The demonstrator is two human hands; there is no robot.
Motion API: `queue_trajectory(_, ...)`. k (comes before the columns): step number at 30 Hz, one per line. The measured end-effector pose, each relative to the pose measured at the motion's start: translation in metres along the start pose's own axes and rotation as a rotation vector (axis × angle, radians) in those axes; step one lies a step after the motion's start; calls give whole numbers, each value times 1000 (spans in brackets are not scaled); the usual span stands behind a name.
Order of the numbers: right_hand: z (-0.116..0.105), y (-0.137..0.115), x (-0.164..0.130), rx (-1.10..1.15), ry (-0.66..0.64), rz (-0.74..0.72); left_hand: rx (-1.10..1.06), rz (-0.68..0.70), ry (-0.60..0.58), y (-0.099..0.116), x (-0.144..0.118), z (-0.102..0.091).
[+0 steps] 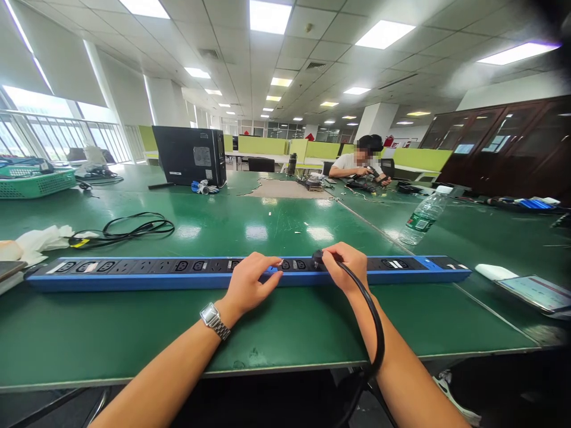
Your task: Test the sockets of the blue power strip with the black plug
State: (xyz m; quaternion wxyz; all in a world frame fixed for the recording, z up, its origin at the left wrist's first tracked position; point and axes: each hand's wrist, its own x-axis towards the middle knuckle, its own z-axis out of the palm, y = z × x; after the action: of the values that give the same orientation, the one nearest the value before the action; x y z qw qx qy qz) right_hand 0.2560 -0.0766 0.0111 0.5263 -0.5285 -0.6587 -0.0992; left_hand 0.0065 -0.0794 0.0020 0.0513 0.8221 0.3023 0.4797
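A long blue power strip (156,282) with a black socket face lies across the green table in front of me. My right hand (350,264) is closed around a black plug (317,257), held at the sockets right of the strip's middle. Whether its pins are inside a socket is hidden. From the plug a thick black cord (377,321) curves down over my right forearm and past the table edge. Resting against the strip near its middle is my left hand (254,282), thumb and forefinger apart, with a silver watch on the wrist.
A coiled black cable (143,226) and a green basket (40,183) lie to the left. A black computer case (190,157) stands farther back. On the right are a water bottle (422,220) and a phone-like device (537,292). Another person (352,163) sits across the table.
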Motion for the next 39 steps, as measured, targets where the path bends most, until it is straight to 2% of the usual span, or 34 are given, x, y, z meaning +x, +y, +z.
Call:
queue_trajectory(3, 0, -3, 0, 4, -52, -42, 7, 11, 2, 0, 0, 0)
queue_trajectory(10, 0, -4, -3, 64, -93, 52, -5, -5, -4, 0, 0, -1)
queue_trajectory(18, 7, -17, -11, -193, 1, 135, -1, -10, -4, 1, 0, 0)
queue_trajectory(24, 3, -20, -14, -302, 53, 176, 1, -6, 5, 1, -1, 0)
queue_trajectory(28, 1, -15, -17, -311, 27, 144, 4, -15, -1, 0, -1, 1)
queue_trajectory(33, 2, -16, -24, -238, 6, 10, 3, -4, -7, 0, -1, 3)
queue_trajectory(39, 6, -18, -27, -246, -65, 115, 13, 24, 22, -1, -1, 2)
